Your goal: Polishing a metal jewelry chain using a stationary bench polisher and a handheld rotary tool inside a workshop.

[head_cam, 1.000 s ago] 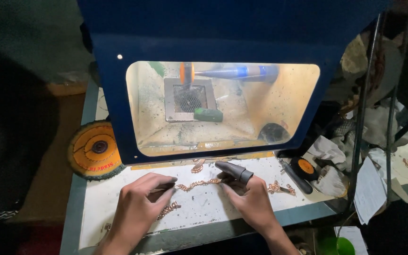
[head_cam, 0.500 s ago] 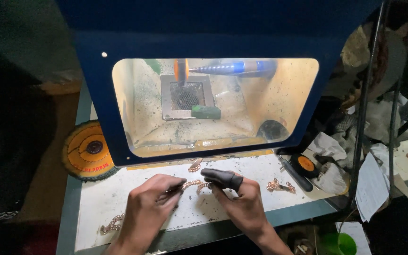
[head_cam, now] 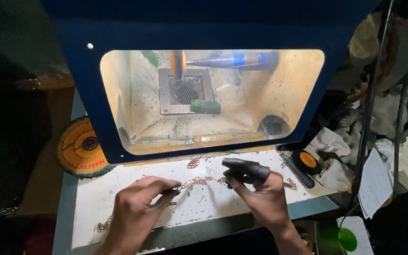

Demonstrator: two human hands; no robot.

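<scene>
From the head camera I see my left hand (head_cam: 135,210) pinching one end of a thin gold-coloured chain (head_cam: 199,182), fingers closed tight on it. My right hand (head_cam: 260,198) grips the other end, also closed, with dark rubber covers on its thumb and forefinger (head_cam: 246,167). The chain hangs stretched between the two hands, just above the white work surface (head_cam: 199,208) (speckled with dust). More chain pieces lie on that surface: one near the front left edge (head_cam: 102,224) and one just below the cabinet window (head_cam: 193,163). Behind the hands stands a blue polishing cabinet (head_cam: 95,118) with a lit interior, where an orange wheel (head_cam: 178,61) sits on a tapered spindle (head_cam: 218,60). A yellow-and-red disc (head_cam: 79,146) leans at the cabinet's left.
</scene>
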